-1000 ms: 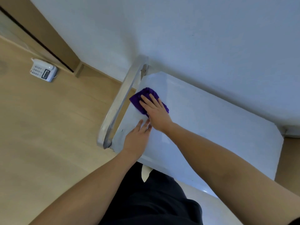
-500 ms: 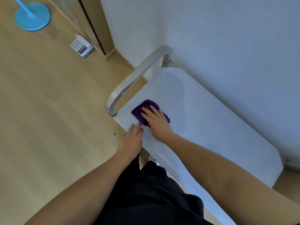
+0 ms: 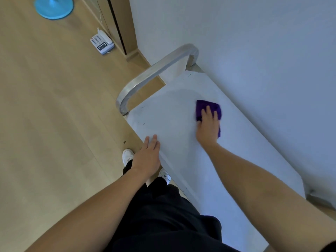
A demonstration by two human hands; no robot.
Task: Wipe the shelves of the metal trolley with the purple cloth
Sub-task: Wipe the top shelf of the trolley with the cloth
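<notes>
The metal trolley's top shelf (image 3: 174,113) is a pale flat sheet running from the curved steel handle (image 3: 152,73) toward the lower right, set against the wall. My right hand (image 3: 207,128) lies flat with straight fingers on the purple cloth (image 3: 201,106), pressing it onto the shelf's middle, nearer the wall side. My left hand (image 3: 148,155) rests open on the shelf's near edge, fingers straight and together. The lower shelves are hidden under the top one.
A white wall (image 3: 254,51) runs right behind the trolley. On the wooden floor stand a white telephone (image 3: 101,42) and a blue round base (image 3: 53,6) at the top left. My white shoes (image 3: 128,156) stand beside the trolley's near edge.
My right hand has slid the purple cloth from the handle end toward the shelf's middle and the wall. My left hand stayed on the near edge, now apart from the right hand.
</notes>
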